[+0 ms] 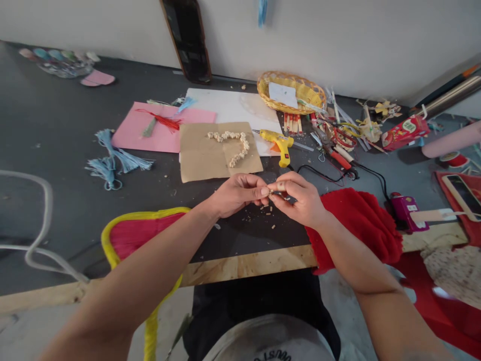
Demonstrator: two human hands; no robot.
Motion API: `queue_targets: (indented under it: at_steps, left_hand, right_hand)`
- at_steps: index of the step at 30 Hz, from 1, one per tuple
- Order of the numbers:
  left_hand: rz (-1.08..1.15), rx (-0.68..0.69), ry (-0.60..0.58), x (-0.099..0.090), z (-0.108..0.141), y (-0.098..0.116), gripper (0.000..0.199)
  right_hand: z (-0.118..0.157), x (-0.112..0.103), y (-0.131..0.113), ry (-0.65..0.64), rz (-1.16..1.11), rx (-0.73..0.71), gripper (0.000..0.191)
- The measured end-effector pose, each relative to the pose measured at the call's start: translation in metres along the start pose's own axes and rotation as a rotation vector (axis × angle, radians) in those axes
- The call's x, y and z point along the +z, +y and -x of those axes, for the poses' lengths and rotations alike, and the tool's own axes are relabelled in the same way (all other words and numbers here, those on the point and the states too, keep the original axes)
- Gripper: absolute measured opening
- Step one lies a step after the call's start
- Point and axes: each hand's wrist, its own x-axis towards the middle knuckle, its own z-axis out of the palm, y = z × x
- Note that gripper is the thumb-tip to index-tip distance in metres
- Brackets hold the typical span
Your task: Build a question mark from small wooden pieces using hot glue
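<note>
My left hand (244, 194) and my right hand (295, 195) meet fingertip to fingertip just above the dark table. Both are closed in a pinch around something small and pale, mostly hidden by the fingers. Short beige bits (267, 209) lie scattered on the table below them. Beyond the hands, a curved strand of clustered cream pieces (244, 145) rests on a sheet of brown paper (199, 160). A yellow glue gun (280, 143) lies at the paper's right edge, untouched.
Blue tassels (112, 158) and pink paper (128, 131) lie to the left. At the back stand a leaning phone (190, 42) and a wicker basket (315, 98). Pliers (334, 154), cords and a red cloth (356, 223) occupy the right. A yellow-edged magenta piece (131, 235) sits under my left forearm.
</note>
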Motion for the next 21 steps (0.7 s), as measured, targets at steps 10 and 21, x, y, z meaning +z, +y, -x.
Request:
queue_targets:
  at_steps: [10,21]
  left_hand:
    - [0.025,0.021,0.01,0.0,0.0,0.0,0.03]
    - [0.22,0.035,-0.017,-0.006,0.0,0.001,0.028]
  right_hand:
    - [0.0,-0.002,0.001,0.002,-0.049,0.05,0.021]
    - [-0.002,-0.023,0.054,0.021,0.262,0.587,0.049]
